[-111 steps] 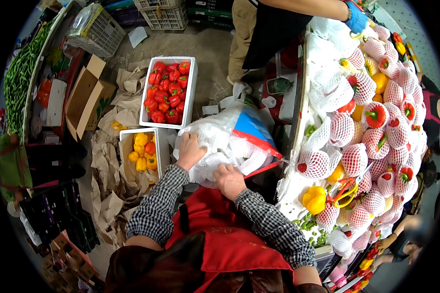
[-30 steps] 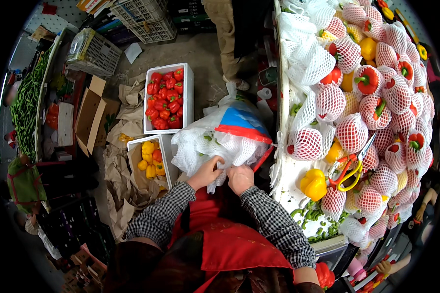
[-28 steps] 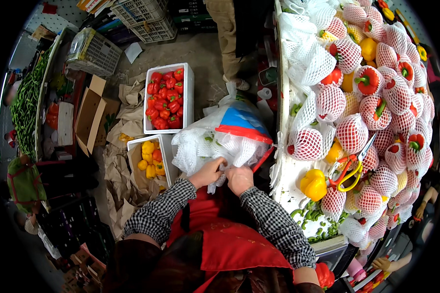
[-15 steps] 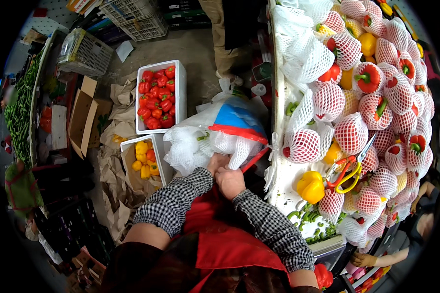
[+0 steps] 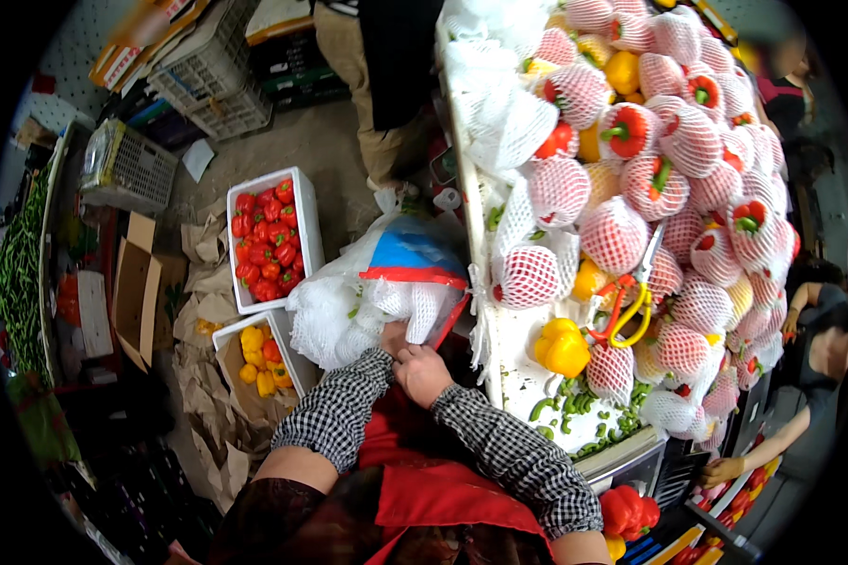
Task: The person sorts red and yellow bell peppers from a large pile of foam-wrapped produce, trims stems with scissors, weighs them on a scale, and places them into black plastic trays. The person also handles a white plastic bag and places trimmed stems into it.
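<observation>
My hands meet in front of my red apron, at the near edge of a large white, blue and red plastic bag (image 5: 413, 247) full of white foam net sleeves (image 5: 334, 320). My left hand (image 5: 393, 337) is partly covered by the right, its fingers bent inward. My right hand (image 5: 422, 375) is closed, fingers curled beside the left. Whatever they pinch is hidden. To the right, a table (image 5: 523, 381) bears a heap of red and yellow bell peppers in foam nets (image 5: 614, 234). Scissors (image 5: 643, 292) with orange and yellow handles and a bare yellow bell pepper (image 5: 562, 347) lie at its near side.
Left of the bag are a white foam box (image 5: 315, 221) of red peppers and a smaller box (image 5: 297, 353) of yellow ones. Brown paper (image 5: 198, 353) and an open carton (image 5: 134, 301) lie farther left. A person (image 5: 358, 94) stands beyond; another person's arm (image 5: 763, 447) shows at right.
The view has swung, so the table, bag and boxes sit farther left and lower. My hands stay together at the bag's near edge, the right a little more drawn in over the left.
</observation>
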A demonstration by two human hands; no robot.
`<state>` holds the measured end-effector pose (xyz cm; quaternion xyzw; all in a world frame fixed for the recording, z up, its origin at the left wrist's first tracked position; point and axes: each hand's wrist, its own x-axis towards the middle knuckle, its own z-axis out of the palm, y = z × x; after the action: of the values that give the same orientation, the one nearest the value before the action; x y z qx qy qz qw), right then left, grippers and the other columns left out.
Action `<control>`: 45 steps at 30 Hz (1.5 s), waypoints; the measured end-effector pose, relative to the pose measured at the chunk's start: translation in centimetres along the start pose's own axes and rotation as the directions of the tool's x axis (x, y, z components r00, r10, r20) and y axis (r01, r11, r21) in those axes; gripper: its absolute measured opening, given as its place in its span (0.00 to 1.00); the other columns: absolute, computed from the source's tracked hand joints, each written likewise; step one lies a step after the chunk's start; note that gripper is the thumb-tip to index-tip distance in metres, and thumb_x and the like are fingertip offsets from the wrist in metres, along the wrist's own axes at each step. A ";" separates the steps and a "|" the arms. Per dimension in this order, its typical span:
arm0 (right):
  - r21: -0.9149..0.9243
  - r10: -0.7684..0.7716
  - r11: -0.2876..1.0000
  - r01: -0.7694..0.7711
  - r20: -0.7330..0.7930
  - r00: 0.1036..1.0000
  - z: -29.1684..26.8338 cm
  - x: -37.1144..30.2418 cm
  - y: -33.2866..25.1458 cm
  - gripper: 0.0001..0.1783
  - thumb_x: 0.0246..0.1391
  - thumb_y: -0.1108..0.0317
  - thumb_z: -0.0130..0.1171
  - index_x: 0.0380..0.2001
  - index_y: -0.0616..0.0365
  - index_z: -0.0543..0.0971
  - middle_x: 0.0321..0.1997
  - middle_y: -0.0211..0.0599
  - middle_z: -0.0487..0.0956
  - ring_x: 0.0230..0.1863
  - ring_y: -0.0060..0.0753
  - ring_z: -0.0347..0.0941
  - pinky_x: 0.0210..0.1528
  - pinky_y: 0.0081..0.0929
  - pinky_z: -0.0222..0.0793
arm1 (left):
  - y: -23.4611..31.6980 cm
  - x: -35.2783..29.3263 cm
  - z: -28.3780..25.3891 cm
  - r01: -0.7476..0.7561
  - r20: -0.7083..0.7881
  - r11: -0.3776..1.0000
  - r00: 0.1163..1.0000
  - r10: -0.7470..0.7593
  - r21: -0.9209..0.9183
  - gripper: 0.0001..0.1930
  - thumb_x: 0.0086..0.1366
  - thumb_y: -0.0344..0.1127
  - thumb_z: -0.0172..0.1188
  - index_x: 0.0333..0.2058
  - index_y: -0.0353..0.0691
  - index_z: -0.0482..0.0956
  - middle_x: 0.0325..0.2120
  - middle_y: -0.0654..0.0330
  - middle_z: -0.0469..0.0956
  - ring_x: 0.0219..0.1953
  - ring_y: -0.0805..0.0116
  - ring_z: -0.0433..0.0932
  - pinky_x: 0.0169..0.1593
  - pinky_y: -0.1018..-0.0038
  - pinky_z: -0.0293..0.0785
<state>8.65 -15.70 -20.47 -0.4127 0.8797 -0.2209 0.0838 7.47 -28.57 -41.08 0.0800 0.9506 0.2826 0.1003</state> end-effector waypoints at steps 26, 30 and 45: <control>0.624 0.831 0.513 -0.589 -0.188 0.523 -17.7 -18.5 -3.4 0.13 0.61 0.60 0.57 0.38 0.57 0.84 0.38 0.45 0.83 0.41 0.50 0.79 0.45 0.41 0.74 | 27.6 5.3 -29.9 -0.520 0.701 0.854 0.607 0.373 -0.004 0.14 0.63 0.45 0.61 0.32 0.41 0.86 0.29 0.47 0.83 0.32 0.47 0.82 0.38 0.56 0.77; 0.611 0.867 0.480 -0.630 -0.219 0.447 -18.2 -18.6 -3.9 0.13 0.60 0.61 0.59 0.39 0.58 0.83 0.39 0.45 0.83 0.40 0.51 0.79 0.44 0.41 0.74 | 34.0 6.8 -28.0 -0.642 0.554 0.754 0.581 0.595 -0.137 0.13 0.61 0.41 0.65 0.36 0.36 0.83 0.25 0.46 0.81 0.30 0.45 0.81 0.35 0.56 0.76; 0.745 0.805 0.343 -0.573 -0.547 -0.230 -26.2 -29.9 -16.0 0.09 0.58 0.69 0.62 0.37 0.64 0.82 0.36 0.47 0.83 0.37 0.46 0.81 0.41 0.33 0.76 | 40.7 2.6 -17.9 -0.837 0.613 0.358 0.035 0.790 -0.414 0.14 0.64 0.45 0.63 0.37 0.39 0.80 0.30 0.49 0.82 0.33 0.46 0.81 0.35 0.55 0.76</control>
<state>30.36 6.51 9.04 0.3726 0.7926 -0.4065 -0.2603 4.67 -3.64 -4.28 0.7121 0.6060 0.1997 0.2929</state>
